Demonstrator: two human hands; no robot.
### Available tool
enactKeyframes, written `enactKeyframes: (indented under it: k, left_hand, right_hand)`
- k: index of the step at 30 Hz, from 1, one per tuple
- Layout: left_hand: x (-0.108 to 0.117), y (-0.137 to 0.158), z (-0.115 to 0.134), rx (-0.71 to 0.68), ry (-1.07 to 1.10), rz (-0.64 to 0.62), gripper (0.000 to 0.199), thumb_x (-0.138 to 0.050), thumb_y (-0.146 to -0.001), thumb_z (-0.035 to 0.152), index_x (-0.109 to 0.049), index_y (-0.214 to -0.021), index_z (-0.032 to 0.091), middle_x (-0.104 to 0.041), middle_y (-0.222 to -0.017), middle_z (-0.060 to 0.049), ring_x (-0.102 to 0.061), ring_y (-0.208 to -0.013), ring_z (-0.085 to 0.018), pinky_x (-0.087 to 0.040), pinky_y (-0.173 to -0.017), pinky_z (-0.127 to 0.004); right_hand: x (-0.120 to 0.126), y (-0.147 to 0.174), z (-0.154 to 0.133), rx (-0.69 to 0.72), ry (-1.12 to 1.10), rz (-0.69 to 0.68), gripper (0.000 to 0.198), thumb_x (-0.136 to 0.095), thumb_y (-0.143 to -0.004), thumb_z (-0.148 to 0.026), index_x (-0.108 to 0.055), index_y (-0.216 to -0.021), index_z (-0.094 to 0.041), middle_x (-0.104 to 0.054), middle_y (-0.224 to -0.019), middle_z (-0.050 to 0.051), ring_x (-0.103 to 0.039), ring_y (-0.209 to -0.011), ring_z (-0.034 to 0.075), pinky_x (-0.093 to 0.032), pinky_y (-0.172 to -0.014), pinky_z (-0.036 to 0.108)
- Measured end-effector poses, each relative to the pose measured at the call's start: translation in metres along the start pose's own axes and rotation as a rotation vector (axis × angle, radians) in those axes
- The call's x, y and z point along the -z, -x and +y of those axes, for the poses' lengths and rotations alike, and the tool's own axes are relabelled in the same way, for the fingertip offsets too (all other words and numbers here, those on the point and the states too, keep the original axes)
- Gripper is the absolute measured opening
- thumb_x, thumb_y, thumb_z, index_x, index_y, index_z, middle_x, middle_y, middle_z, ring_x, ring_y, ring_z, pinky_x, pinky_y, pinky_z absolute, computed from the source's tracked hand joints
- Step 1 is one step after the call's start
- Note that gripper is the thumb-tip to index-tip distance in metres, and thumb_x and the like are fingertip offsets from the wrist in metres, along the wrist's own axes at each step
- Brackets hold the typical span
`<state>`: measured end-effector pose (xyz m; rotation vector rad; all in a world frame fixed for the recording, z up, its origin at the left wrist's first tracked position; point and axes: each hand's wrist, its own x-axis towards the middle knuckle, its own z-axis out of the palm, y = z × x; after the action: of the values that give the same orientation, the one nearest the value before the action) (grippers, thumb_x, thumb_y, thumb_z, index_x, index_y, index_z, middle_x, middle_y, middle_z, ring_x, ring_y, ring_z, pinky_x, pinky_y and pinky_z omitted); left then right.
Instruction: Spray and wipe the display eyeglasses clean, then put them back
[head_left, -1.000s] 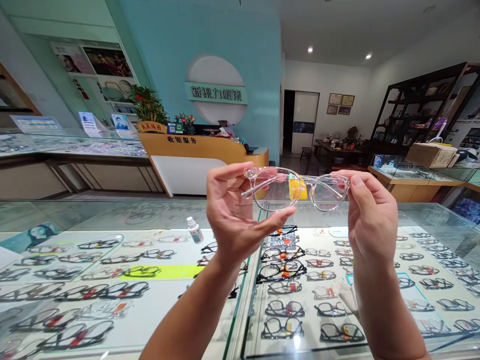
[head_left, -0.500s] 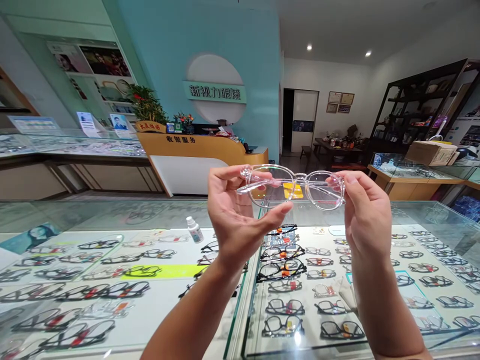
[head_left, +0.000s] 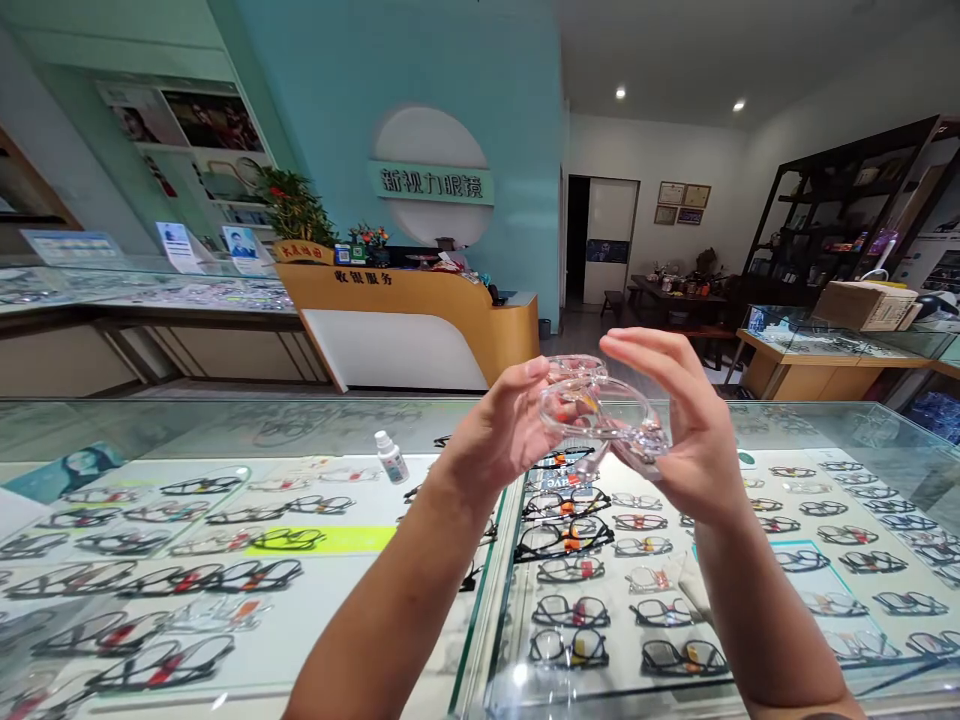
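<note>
A pair of clear-framed eyeglasses (head_left: 598,405) is up above the glass counter, turned partly edge-on with its lenses tilted. My left hand (head_left: 504,425) grips it from the left, its thumb by the far rim and its other fingers partly hidden behind the clear frame. At the near hinge end, my right hand (head_left: 694,440) holds the frame low against its thumb side, while its upper fingers stretch forward over the glasses. The transparent temples are hard to make out between the hands.
Beneath my hands, a glass display case (head_left: 480,600) holds rows of eyeglasses. A small white bottle (head_left: 391,458) stands left of my left arm. Farther back are a wooden reception desk (head_left: 420,300), and at right a cardboard box (head_left: 862,305) on another counter.
The eyeglasses have turned from facing front to nearly edge-on and dropped slightly. My left hand has moved right and its thumb up; my right hand's fingers have unfolded forward.
</note>
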<state>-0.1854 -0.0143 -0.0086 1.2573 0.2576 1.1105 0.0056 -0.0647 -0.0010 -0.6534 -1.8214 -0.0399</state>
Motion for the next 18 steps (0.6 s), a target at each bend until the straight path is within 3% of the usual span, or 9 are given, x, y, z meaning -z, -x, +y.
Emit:
enactKeyframes:
  k: [5, 11, 18]
  left_hand:
    - [-0.001, -0.003, -0.008, 0.171, 0.200, -0.100, 0.048, -0.081, -0.080, 0.062, -0.073, -0.093, 0.016, -0.078, -0.087, -0.008, -0.075, -0.082, -0.022, -0.062, -0.078, -0.032]
    - [0.005, -0.004, -0.010, 0.302, 0.228, -0.110, 0.049, -0.084, -0.077, 0.061, -0.071, -0.090, 0.015, -0.078, -0.093, -0.011, -0.072, -0.081, -0.020, -0.059, -0.077, -0.030]
    - [0.002, -0.005, -0.014, 0.277, 0.167, -0.109, 0.051, -0.085, -0.074, 0.064, -0.071, -0.087, 0.017, -0.079, -0.092, -0.011, -0.073, -0.079, -0.021, -0.060, -0.074, -0.033]
  right_hand:
    - [-0.002, 0.001, -0.001, 0.097, 0.149, 0.039, 0.040, -0.071, -0.096, -0.038, -0.073, -0.136, -0.039, -0.069, -0.139, 0.006, -0.063, -0.131, 0.032, -0.052, -0.113, 0.057]
    - [-0.002, 0.001, -0.001, 0.118, 0.173, 0.023, 0.039, -0.070, -0.097, -0.038, -0.074, -0.135, -0.036, -0.070, -0.137, 0.007, -0.065, -0.127, 0.032, -0.054, -0.110, 0.056]
    - [-0.003, 0.001, 0.000, 0.107, 0.129, 0.078, 0.025, -0.074, -0.095, -0.040, -0.082, -0.118, -0.038, -0.075, -0.126, 0.005, -0.065, -0.124, 0.031, -0.054, -0.108, 0.056]
